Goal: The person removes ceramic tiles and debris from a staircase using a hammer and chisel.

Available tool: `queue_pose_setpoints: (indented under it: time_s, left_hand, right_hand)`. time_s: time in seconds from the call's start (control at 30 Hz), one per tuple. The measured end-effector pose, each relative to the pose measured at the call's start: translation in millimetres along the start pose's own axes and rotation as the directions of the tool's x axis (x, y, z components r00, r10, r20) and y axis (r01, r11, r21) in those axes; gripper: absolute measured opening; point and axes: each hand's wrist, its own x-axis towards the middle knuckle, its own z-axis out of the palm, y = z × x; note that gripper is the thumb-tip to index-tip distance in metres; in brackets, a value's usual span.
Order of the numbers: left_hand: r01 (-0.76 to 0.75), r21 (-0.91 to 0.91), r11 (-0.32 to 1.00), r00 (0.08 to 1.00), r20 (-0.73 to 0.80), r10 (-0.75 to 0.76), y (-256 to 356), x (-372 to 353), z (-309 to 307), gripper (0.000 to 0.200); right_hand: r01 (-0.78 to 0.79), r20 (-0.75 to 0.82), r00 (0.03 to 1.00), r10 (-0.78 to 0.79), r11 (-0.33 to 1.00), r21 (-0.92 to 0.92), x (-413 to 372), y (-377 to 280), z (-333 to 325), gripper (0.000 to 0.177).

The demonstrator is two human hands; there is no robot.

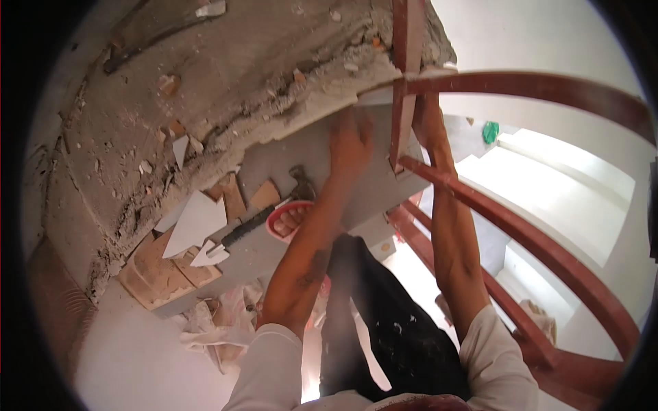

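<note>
Pale short sleeves (267,370) and dark, white-flecked trousers (404,329) sit closest to the camera as a person stoops over a grey step (271,161), the two bare hands apart, one on each side of a red metal post (404,123). The left hand (351,142), blurred, is at or just beside a pale edge strip (322,109) bordering rough mortar (226,68); whether its fingers grip cannot be told. Beyond the post, the right hand (429,127) is partly hidden by a red rail (521,83), so its hold cannot be told either. Running from between the hands out past the left one, the strip looks stiff and probably heavy, with a lip that could chip under a knock; loose dust may let fingers slide. Its lower edge seems the soundest place to take hold, at two well-separated points to share the weight, clear of the crumbly mortar above. Nearer the body than the left hand lie a hammer (250,226) and white tile shards (199,226), likely brittle and sharp, beside a sandalled foot (291,219).
</note>
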Motion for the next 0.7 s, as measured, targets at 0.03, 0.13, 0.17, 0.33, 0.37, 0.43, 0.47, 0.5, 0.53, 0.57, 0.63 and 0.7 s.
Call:
queue_pose_setpoints:
  time_s: [0.03,0.13,0.17,0.33,0.37,0.43,0.47,0.5,0.53,0.57,0.63,0.7]
  left_hand:
    - [-0.017,0.016,1.000,0.999,-0.042,0.017,1,4,1,0.046]
    - [-0.014,-0.004,1.000,1.000,0.016,0.014,-2,13,-6,0.044]
    - [-0.008,0.015,1.000,1.000,0.002,0.008,-1,14,-7,0.043]
    - [-0.150,0.057,0.987,0.984,-0.093,0.155,-11,24,1,0.041]
    - [-0.165,0.088,0.982,0.978,-0.112,0.175,-15,24,4,0.040]
    - [-0.194,0.147,0.970,0.966,-0.143,0.215,-19,24,6,0.038]
    - [-0.166,0.131,0.977,0.975,-0.125,0.182,-21,23,7,0.038]
    - [-0.137,0.113,0.984,0.983,-0.106,0.149,-17,21,5,0.038]
    - [-0.106,0.094,0.990,0.990,-0.084,0.114,-13,18,3,0.037]
    - [-0.111,0.033,0.993,0.990,-0.088,0.114,-10,13,1,0.038]
    - [-0.121,-0.085,0.989,0.989,-0.101,0.112,-3,6,-5,0.038]
    - [-0.087,-0.114,0.990,0.990,-0.117,0.074,0,7,-4,0.038]
  right_hand:
    - [-0.005,0.000,1.000,0.005,1.000,0.014,-1,2,-3,0.086]
    - [0.018,-0.053,0.998,-0.020,0.998,-0.053,-2,0,3,0.066]
    - [0.028,-0.064,0.997,-0.035,0.994,-0.101,-4,-2,5,0.062]
    - [0.029,-0.065,0.997,-0.033,0.998,-0.059,-1,4,1,0.043]
    - [0.025,-0.076,0.997,-0.028,0.999,-0.039,-3,3,2,0.042]
    - [0.014,-0.104,0.995,-0.014,1.000,0.002,-6,4,0,0.041]
    - [0.025,-0.081,0.996,-0.027,0.999,-0.030,-5,4,-1,0.041]
    - [0.035,-0.060,0.997,-0.039,0.997,-0.063,-4,6,-6,0.041]
    - [0.044,-0.041,0.998,-0.048,0.994,-0.097,-5,8,-11,0.040]
    - [0.121,-0.060,0.987,-0.146,0.945,-0.304,-5,14,-14,0.041]
    - [0.215,-0.028,0.956,-0.293,0.762,-0.611,-3,21,-17,0.042]
    - [0.242,0.024,0.939,-0.343,0.610,-0.755,-1,23,-25,0.043]
